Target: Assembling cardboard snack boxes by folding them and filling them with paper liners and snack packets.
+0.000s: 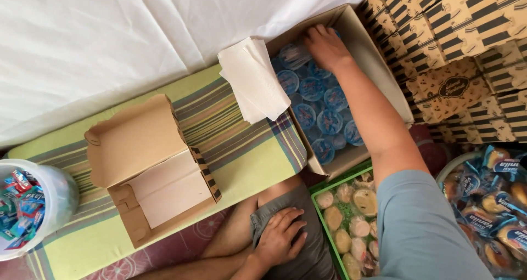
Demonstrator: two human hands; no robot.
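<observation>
Light blue short sleeve on right arm, grey shorts, bare forearms, bare hands

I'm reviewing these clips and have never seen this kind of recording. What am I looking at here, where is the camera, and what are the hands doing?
There is no machine: one camera on a person's head looks down at their own bare hands. The right hand reaches into a cardboard carton of sealed water cups, touching one at the far end; whether it grips it is unclear. The left hand rests open on the knee. On the striped mat sits an open small box, with napkins beside it.
</observation>
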